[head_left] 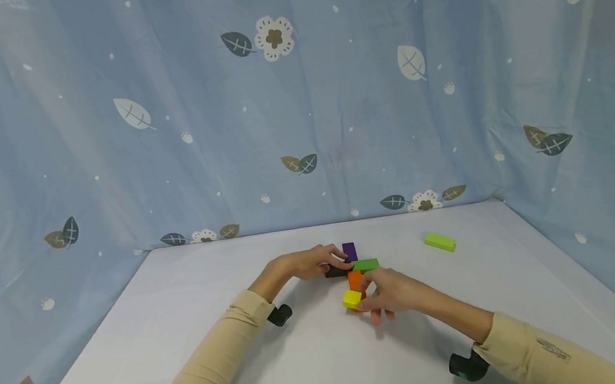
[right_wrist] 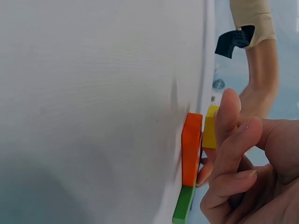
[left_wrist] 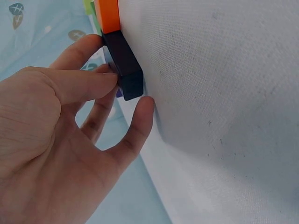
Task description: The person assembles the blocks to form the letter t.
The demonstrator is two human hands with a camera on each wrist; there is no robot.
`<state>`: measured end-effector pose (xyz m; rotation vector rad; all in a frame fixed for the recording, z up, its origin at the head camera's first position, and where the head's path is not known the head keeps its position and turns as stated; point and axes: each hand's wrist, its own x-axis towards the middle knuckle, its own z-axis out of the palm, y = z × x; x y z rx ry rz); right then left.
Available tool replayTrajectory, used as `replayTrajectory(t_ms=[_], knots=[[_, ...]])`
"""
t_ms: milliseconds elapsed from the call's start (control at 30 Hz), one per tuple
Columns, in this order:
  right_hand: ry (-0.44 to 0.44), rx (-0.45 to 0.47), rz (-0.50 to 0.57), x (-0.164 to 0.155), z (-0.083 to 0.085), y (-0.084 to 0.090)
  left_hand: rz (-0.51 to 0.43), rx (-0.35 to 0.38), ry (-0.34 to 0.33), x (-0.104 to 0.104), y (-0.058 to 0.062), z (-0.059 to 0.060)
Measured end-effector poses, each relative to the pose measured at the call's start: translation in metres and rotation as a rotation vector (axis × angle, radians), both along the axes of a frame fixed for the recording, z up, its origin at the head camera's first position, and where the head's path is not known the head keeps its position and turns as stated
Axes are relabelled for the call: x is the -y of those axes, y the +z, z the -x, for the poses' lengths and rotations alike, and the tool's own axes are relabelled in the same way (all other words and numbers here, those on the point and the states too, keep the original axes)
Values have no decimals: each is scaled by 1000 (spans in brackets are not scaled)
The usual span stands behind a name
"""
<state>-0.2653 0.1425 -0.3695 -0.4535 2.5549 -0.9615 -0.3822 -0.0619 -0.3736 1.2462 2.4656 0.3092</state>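
Observation:
In the head view, my left hand reaches over a black block. The left wrist view shows its thumb and index finger gripping that black block. My right hand pinches a yellow block between thumb and finger. In the right wrist view, the yellow block is beside the near end of an orange block, with a narrow gap showing. A green block adjoins the orange one's far end, and a purple block lies beyond it.
A lime-green block lies apart at the back right of the white table. Behind the table hangs a blue patterned curtain. Dark devices are attached at both wrists.

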Motion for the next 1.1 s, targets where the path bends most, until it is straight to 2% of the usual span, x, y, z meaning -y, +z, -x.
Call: replayTrajectory(t_ms=[367, 833, 1100], knots=[[-20, 22, 1, -14, -12, 0, 9, -12, 5, 0, 0, 0], [13, 43, 3, -25, -31, -3, 17, -7, 15, -1, -2, 0], [29, 43, -14, -27, -35, -7, 21, -14, 17, 0, -2, 1]])
